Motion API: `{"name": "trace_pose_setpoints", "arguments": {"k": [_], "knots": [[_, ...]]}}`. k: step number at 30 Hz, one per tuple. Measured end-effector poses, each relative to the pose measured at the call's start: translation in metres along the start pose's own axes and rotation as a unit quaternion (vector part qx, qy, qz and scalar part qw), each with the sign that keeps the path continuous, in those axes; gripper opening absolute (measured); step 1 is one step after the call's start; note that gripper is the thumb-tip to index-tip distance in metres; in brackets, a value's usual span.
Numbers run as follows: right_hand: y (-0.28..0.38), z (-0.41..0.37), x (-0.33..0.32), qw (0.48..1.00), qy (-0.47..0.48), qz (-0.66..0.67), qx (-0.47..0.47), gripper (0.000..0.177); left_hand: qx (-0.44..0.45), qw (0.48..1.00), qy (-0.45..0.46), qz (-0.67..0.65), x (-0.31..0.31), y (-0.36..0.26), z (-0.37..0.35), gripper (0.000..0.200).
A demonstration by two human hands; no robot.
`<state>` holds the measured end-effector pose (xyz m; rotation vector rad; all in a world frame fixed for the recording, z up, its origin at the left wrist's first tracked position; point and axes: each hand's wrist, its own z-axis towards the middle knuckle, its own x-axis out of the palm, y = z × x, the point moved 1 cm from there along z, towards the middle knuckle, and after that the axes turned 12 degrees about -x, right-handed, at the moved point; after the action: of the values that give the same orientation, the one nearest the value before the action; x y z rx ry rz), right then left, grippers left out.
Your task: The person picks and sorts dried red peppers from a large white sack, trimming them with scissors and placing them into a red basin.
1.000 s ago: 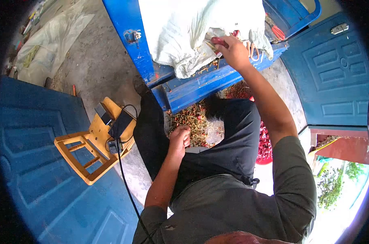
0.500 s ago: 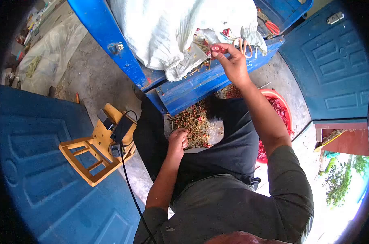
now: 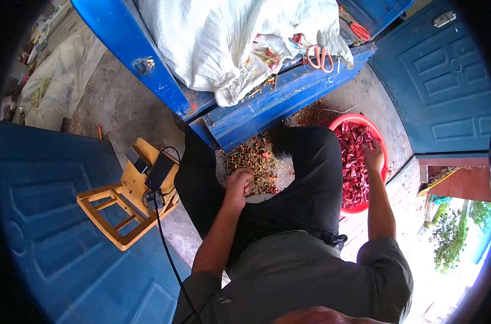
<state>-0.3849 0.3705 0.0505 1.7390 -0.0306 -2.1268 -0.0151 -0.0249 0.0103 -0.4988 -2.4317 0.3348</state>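
Observation:
My right hand is at the right side of a round red basin, its fingers apart over a heap of dried red chilli peppers. No pepper shows clearly in its fingers. My left hand rests by my left thigh with its fingers curled closed; what it holds, if anything, is hidden. Below it, a litter of cut stems and bits covers the floor between my legs. Pink-handled scissors lie at the edge of a white woven sack, where a few red pieces show.
The sack lies on a blue bench in front of me. Red-handled scissors are at its far right. A wooden chair with a black device and cable stands to the left. Blue doors flank both sides.
My right hand has moved from the sack on the bench down and right to the basin. The red piece it held has left its fingers' view. My left hand stays nearly still.

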Motion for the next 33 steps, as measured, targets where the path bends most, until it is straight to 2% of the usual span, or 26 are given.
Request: {"name": "trace_pose_setpoints", "arguments": {"k": [2,4,6,7,9,10,12,14,15,17,20,21,22,24,27,30,31,33], "knots": [[0.046,0.0,-0.022,1.0,0.003,0.029,0.008,0.042,-0.007,1.0,0.001,-0.003,0.006,-0.001,0.003,0.009],[0.103,0.018,-0.02,0.977,-0.023,0.185,-0.106,0.036,-0.016,1.0,-0.001,0.0,0.007,0.0,0.002,0.009],[0.205,0.037,-0.034,0.957,-0.025,0.194,-0.213,0.03,-0.021,1.0,0.01,0.0,0.006,-0.001,0.005,0.008],[0.245,0.049,-0.025,0.925,-0.03,0.285,-0.249,0.024,-0.019,1.0,0.007,0.005,0.001,0.002,0.008,0.008],[0.33,0.068,-0.023,0.867,-0.023,0.354,-0.349,0.022,-0.008,1.0,0.015,-0.007,-0.011,0.007,0.013,0.009],[0.362,0.082,-0.02,0.854,-0.017,0.284,-0.435,0.025,-0.007,1.0,0.011,-0.002,-0.013,0.008,0.011,0.009],[0.419,0.105,0.002,0.86,0.045,0.237,-0.451,0.027,0.002,1.0,-0.016,-0.024,-0.017,0.01,0.007,0.009],[0.455,0.127,0.031,0.863,-0.005,0.138,-0.485,0.034,0.006,0.999,-0.017,-0.034,-0.021,0.009,0.005,0.01],[0.468,0.138,0.038,0.863,-0.007,0.141,-0.485,0.034,0.003,0.999,-0.019,-0.042,-0.016,0.005,0.0,0.009],[0.488,0.152,0.05,0.899,0.019,0.042,-0.436,0.048,0.002,0.999,-0.018,-0.049,-0.017,0.006,0.002,0.008],[0.516,0.15,0.038,0.914,0.036,0.01,-0.403,0.055,0.0,0.999,-0.018,-0.046,-0.018,0.006,0.008,0.008],[0.523,0.152,0.047,0.907,0.069,0.009,-0.415,0.061,-0.003,0.999,-0.017,-0.046,-0.019,0.006,0.011,0.008],[0.531,0.148,0.063,0.9,0.016,0.03,-0.434,0.061,-0.01,0.999,-0.016,-0.043,-0.017,0.006,0.01,0.008],[0.531,0.142,0.071,0.896,-0.013,0.047,-0.442,0.056,0.002,0.999,-0.013,-0.038,-0.012,0.003,0.012,0.009],[0.519,0.137,0.059,0.865,0.041,0.047,-0.499,0.05,-0.007,0.999,-0.016,-0.043,-0.011,0.003,0.013,0.009],[0.491,0.139,0.066,0.846,0.076,0.063,-0.523,0.053,-0.006,0.999,-0.016,-0.032,-0.013,0.006,0.013,0.01],[0.482,0.14,0.067,0.853,0.039,0.106,-0.51,0.047,-0.006,0.999,-0.017,-0.033,-0.012,0.006,0.014,0.01],[0.463,0.142,0.061,0.843,0.036,0.096,-0.528,0.046,-0.014,0.999,-0.022,-0.032,-0.012,0.008,0.011,0.009]]}}
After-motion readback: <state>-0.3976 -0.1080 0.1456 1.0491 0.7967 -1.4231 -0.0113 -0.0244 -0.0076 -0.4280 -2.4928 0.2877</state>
